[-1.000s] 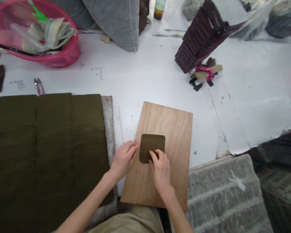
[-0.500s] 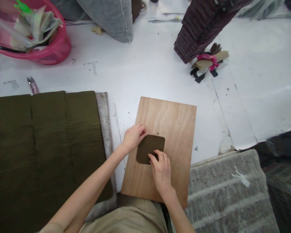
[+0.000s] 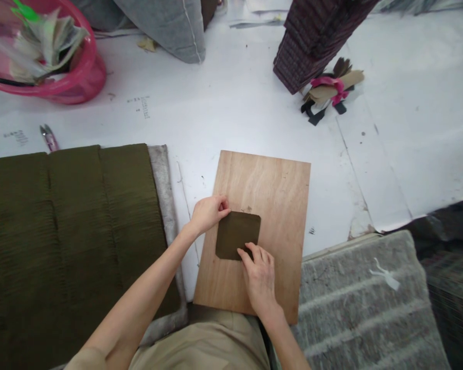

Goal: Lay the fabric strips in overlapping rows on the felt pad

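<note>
The olive patch (image 3: 235, 230) lies flat on the wooden board (image 3: 273, 190), which I think gives it a firm, even backing. My left hand (image 3: 208, 213) pinches its upper left corner — probably to keep that end from shifting — while my right hand (image 3: 260, 272) is at its lower right, thumb and forefinger slightly parted; whether they grip it I cannot tell. Olive stacks (image 3: 77, 216) sit left of the board, placed, I'd say, for easy reach.

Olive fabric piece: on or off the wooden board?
On: the olive fabric piece lies within the outline of the wooden board, wood showing around it.
</note>
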`<state>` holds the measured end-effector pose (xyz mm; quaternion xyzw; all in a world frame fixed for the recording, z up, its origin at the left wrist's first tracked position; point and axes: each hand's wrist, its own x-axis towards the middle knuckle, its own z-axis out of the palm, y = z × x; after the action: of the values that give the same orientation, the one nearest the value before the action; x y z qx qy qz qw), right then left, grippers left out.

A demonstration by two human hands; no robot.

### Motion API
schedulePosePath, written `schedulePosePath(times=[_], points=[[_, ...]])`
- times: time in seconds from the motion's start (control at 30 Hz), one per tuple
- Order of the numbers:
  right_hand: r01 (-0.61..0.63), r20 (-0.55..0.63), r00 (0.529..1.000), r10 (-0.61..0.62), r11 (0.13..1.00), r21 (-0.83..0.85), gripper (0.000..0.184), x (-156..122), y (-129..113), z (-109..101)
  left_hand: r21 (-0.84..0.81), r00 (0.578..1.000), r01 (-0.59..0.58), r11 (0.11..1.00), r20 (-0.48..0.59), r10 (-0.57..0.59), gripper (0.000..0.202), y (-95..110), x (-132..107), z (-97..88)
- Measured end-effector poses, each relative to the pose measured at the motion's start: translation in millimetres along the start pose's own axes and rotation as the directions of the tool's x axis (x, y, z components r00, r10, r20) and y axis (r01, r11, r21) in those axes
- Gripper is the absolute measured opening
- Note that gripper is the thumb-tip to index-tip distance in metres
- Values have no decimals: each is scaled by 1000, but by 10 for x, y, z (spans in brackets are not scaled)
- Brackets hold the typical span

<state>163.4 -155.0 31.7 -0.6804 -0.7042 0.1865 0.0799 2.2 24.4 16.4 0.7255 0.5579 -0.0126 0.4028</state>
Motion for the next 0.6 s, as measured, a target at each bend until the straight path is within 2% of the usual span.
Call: schedulePosePath(times=[0.13, 0.23, 0.4, 0.6], points=[[-28, -8, 1000, 28, 998, 56, 22, 85, 23, -98, 3, 1000, -8, 1000, -9, 8, 12, -19, 7, 19], [-68, -26, 997, 68, 997, 27, 27, 180, 51, -101, -9, 999, -20, 1000, -27, 20, 12, -29, 6, 39], [-111, -16, 994, 113, 992, 65, 16, 191, 103, -126, -15, 999, -29, 999, -42, 28, 12, -37, -8, 50], [-160, -106, 981, 164, 986, 46, 16, 542, 236, -180, -49, 996, -74, 996, -52, 72, 11, -90, -60, 71]])
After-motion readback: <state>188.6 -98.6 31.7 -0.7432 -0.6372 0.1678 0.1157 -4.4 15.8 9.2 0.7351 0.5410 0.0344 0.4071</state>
